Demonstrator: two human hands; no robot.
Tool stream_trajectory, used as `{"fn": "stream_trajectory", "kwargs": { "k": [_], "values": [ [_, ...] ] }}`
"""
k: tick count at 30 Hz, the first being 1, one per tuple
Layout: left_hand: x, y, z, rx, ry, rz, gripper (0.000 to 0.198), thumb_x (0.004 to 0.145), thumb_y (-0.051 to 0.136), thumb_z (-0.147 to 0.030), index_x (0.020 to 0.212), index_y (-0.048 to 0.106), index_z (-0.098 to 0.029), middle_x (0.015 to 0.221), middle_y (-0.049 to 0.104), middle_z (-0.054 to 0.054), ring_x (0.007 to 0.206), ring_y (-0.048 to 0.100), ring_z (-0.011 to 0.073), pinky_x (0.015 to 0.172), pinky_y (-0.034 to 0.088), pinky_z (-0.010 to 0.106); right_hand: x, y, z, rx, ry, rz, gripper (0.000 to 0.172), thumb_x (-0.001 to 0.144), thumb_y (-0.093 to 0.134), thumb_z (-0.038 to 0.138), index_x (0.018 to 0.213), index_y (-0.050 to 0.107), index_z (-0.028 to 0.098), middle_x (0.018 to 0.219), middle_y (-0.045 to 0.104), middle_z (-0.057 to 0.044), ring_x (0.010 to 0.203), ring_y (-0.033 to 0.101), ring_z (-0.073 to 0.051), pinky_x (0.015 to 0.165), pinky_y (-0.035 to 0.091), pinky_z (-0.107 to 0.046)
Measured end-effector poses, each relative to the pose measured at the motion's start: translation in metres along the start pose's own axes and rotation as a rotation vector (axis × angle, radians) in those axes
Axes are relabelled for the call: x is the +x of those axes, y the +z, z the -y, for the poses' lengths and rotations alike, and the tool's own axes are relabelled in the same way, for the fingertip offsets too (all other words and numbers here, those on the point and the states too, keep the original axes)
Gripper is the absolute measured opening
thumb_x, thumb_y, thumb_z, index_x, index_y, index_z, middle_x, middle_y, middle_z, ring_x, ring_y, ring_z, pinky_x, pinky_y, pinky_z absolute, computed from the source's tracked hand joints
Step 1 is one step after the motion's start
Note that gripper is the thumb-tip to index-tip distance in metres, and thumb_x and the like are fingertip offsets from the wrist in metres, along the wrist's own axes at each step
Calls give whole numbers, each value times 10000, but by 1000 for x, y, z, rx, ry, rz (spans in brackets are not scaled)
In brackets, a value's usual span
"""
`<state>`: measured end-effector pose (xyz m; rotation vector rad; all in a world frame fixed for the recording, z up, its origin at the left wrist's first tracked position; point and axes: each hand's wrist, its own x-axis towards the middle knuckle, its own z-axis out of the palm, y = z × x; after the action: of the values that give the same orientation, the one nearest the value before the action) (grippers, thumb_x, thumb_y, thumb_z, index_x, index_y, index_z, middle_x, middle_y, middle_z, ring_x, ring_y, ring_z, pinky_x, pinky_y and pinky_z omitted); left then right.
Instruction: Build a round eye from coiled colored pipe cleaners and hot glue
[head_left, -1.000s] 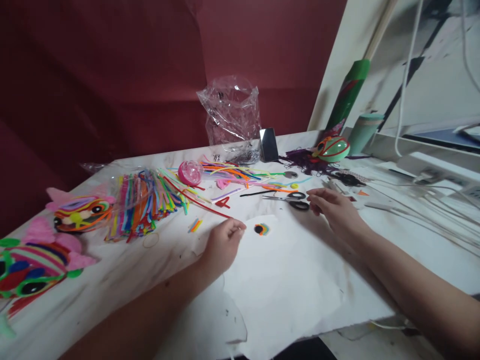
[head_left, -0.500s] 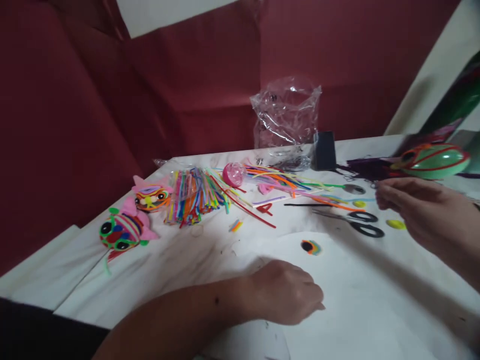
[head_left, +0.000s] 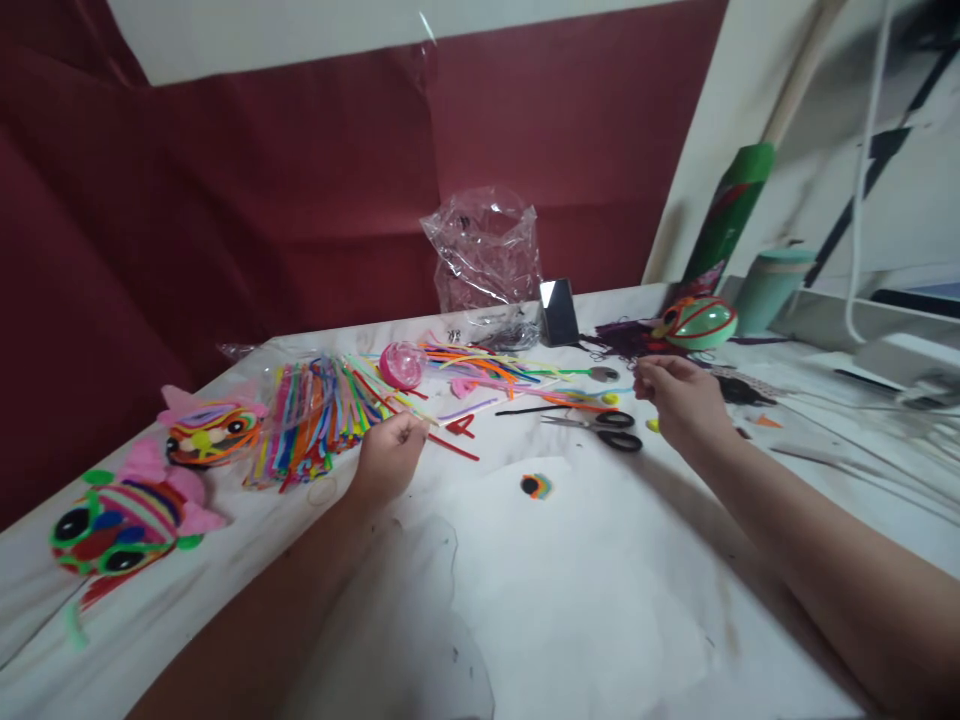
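Observation:
My left hand [head_left: 390, 452] has its fingers pinched together by the near end of a pile of colourful pipe cleaners [head_left: 315, 415]; what it pinches is too small to name. My right hand [head_left: 679, 400] hovers with curled fingers just right of the black-handled scissors [head_left: 600, 428]. A small round multicoloured coil [head_left: 535, 486] lies on the white paper sheet [head_left: 600, 600] between my arms. More loose pipe cleaners [head_left: 495, 370] are strewn behind.
Two pipe-cleaner fish faces [head_left: 120, 520] [head_left: 210, 432] lie at the left. A pink ball [head_left: 402, 364], a clear plastic bag [head_left: 487, 250], a phone [head_left: 559, 312], a green striped ball [head_left: 697, 322] and a teal cup [head_left: 769, 285] stand at the back. Cables [head_left: 862, 440] run along the right.
My left hand has gone from the white paper forward and left to the pipe cleaner pile. The right hand stays near the scissors. The camera view has swung about.

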<state>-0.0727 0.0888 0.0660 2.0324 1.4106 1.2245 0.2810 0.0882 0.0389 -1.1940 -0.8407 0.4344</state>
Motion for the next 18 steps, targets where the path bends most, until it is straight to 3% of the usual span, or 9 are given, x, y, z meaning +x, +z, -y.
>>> {"fn": "stream_trajectory", "kwargs": {
  "k": [9, 18],
  "values": [
    [-26, 26, -10, 175, 271, 207, 183, 750, 434, -184, 576, 490, -176, 554, 496, -30, 541, 445, 107, 531, 324, 215, -2, 1, -6, -5, 42, -24, 109, 632, 653, 291, 646, 575, 215, 532, 526, 42, 460, 466, -99, 438, 403, -250],
    [-38, 37, -7, 135, 411, 191, 152, 621, 388, -58, 543, 417, -185, 529, 416, -39, 499, 401, 95, 509, 295, 209, -4, 6, -6, -63, 12, 11, 124, 624, 640, 315, 660, 561, 227, 518, 534, 28, 468, 470, -121, 431, 401, -266]
  ]
}}
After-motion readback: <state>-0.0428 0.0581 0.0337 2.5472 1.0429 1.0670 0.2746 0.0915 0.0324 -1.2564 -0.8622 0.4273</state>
